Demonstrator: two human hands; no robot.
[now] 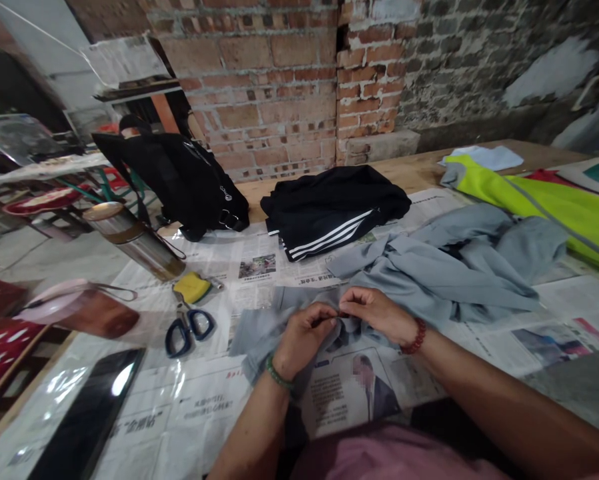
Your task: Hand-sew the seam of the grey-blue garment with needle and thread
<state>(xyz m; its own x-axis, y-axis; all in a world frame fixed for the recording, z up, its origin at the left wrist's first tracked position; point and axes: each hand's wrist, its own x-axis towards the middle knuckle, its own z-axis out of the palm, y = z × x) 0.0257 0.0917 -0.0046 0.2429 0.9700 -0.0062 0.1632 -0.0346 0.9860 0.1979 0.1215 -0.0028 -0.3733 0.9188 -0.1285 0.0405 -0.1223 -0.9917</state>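
Note:
A grey garment (444,273) lies crumpled across the newspaper, its near end bunched under both hands. My left hand (302,340), with a green bead bracelet at the wrist, is closed in a pinch on the grey cloth. Just to its right, my right hand (377,313), wearing a red bracelet, has thumb and forefinger pressed together almost touching the left fingertips. Whatever sits in that right pinch is too small to make out. To the left lie blue-handled scissors (187,333), their blades partly hidden by a yellow object (192,288).
Newspaper (204,400) covers the table. A dark phone-like slab (89,413), a pink-lidded cup (92,310) and a steel flask (137,240) line the left side. Behind are a black bag (189,180), a folded black striped garment (334,207) and a neon-yellow vest (544,207).

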